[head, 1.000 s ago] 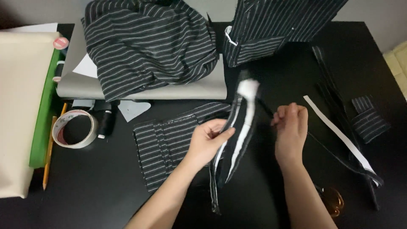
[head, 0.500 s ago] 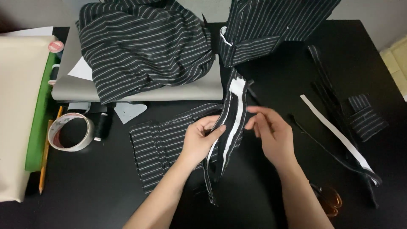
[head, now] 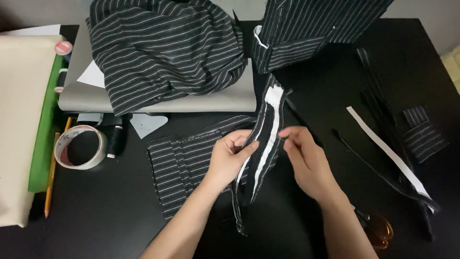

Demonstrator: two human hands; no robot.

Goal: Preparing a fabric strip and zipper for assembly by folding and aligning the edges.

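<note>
On the black tabletop (head: 96, 225), mid-frame, the left hand (head: 230, 160) pinches a long black pinstriped fabric strip with white interfacing (head: 265, 132); the right hand (head: 306, 160) nips its edge. Keeping edges aligned and taut seems wise.

Both bare forearms rise from six o'clock. The left hand (head: 230, 160) angles toward one o'clock, fingers (head: 247, 147) curled and pinched shut. The right hand (head: 306, 163) leans toward eleven o'clock, its fingers bent, tips pinched together near the left hand's.
</note>
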